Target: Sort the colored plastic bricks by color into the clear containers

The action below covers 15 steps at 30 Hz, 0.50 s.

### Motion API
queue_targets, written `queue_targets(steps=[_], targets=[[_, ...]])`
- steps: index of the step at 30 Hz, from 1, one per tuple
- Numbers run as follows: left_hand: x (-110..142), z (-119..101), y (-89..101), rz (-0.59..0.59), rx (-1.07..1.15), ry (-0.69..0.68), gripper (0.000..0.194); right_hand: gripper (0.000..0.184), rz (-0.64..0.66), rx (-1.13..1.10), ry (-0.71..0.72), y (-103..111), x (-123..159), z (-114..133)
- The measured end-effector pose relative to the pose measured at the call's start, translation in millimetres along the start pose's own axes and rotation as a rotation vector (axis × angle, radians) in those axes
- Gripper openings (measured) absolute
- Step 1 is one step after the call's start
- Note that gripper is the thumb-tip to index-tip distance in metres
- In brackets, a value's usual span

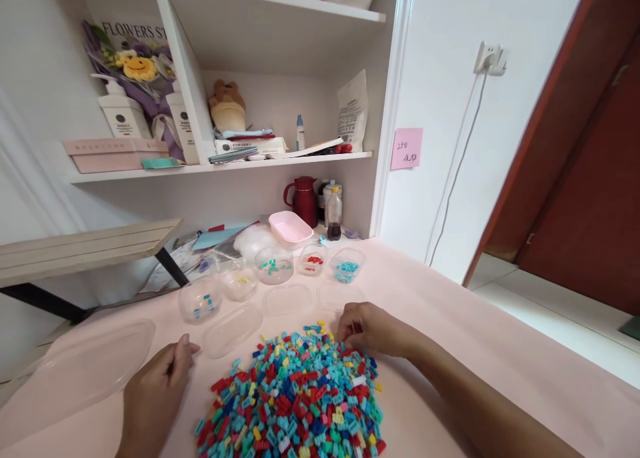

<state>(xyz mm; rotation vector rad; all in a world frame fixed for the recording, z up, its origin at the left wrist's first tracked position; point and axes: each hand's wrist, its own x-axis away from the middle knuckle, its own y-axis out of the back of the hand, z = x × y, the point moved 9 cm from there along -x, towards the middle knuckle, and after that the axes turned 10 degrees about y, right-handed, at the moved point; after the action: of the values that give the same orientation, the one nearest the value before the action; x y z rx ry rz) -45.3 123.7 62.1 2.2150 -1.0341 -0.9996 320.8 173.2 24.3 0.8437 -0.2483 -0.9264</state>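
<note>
A large heap of small toy building bricks (295, 398) in red, blue, turquoise, yellow, green and white lies on the pink-covered table. At its upper right edge is my right hand (367, 328), fingertips bent down and pinched together; whatever they grip is hidden. My left hand (157, 391) rests on the table left of the heap, apart from it. Its fingers are curled with the thumb against them, and their inside does not show. Behind the heap stand clear tubs with sorted bricks: blue (200, 301), yellow (240, 281), green (275, 267), red (314, 261) and turquoise (347, 267).
Clear lids (233, 331) lie between tubs and heap, with a large clear lid (100, 358) at the left. A pink basin (290, 227), a red jug (304, 201) and a bottle of dark liquid (334, 215) stand behind. A wooden bench (90, 251) juts in at left.
</note>
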Motion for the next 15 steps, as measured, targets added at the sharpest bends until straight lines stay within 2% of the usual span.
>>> queue_targets(steps=[5,8,11,15], targets=[[0,1,-0.2,0.013,-0.003,0.023,0.04,0.008,-0.095,-0.27,-0.023,5,0,-5],[-1,-2,1.6,0.0,0.007,0.002,0.039,0.016,-0.17,-0.402,-0.08,14,3,-12],[-2,-3,3.1,-0.016,0.029,-0.015,0.038,0.024,-0.264,-0.464,-0.161,27,7,-23],[-5,4,-0.3,0.007,0.057,0.015,0.04,0.023,-0.365,-0.468,-0.236,37,11,-36]])
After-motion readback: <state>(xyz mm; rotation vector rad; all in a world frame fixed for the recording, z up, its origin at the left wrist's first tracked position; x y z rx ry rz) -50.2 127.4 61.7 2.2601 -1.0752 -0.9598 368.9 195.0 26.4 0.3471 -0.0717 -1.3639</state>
